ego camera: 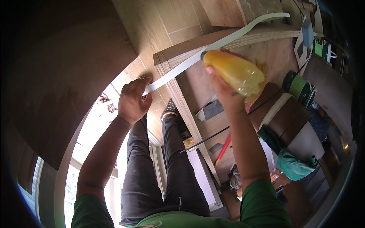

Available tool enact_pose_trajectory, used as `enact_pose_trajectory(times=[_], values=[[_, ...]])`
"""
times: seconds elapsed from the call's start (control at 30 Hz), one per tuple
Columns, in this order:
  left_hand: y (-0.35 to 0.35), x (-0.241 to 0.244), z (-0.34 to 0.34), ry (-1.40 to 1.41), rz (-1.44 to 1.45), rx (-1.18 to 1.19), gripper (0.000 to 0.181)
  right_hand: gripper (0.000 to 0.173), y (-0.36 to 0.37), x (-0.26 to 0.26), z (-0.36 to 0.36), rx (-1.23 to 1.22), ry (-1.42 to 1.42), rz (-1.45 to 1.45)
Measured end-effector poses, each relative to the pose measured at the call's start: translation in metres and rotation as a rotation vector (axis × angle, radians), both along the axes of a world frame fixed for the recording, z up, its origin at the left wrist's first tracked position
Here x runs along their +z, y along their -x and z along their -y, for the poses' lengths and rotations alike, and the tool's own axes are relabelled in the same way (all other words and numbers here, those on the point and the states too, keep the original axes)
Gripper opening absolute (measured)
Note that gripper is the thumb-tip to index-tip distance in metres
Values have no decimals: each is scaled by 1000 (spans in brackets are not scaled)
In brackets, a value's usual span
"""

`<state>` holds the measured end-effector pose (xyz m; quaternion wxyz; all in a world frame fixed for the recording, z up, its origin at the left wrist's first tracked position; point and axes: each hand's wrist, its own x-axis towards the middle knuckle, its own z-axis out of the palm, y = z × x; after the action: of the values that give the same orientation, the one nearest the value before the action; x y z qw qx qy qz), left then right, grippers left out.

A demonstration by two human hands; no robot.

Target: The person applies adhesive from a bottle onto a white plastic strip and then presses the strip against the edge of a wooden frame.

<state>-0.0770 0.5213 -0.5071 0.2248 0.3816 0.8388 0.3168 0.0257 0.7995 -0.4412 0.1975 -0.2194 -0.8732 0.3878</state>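
Note:
A long, thin white strip [182, 67] runs from my left hand [135, 98] up to the upper right, its far part curving over the edge of a wooden panel [199, 47]. The fingers of my left hand are closed on the strip's near end. In my right hand [228, 88] is a plastic bottle of yellow liquid [233, 71], tilted, its dark neck end touching or very close to the strip. The palm side of my right hand is hidden behind the bottle.
Beyond lies a wood-look tiled floor [182, 17]. On the plywood surface are a red-handled tool [223, 149], a thin black rod [211, 138] and grey scraps [213, 110]. At the right are green-and-black rolls [299, 88], brown sheet material [281, 111] and a teal cloth [295, 165].

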Motion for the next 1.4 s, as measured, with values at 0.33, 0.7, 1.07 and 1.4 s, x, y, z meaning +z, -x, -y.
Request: enact_pose_trajectory(times=[0.33,0.7,1.07,1.4], values=[[-3,-11,31,-43,-11,44,29,48,-3,-4,12,84,-47,43],[-1,10,-2,-45,-131,25,39,38,15,3,-10,-260,215,38],[-1,27,-7,-4,-114,39,36,45,19,-2,10,-215,209,103],[-2,27,-17,-7,-29,56,37,33,13,-1,19,-174,140,91]])
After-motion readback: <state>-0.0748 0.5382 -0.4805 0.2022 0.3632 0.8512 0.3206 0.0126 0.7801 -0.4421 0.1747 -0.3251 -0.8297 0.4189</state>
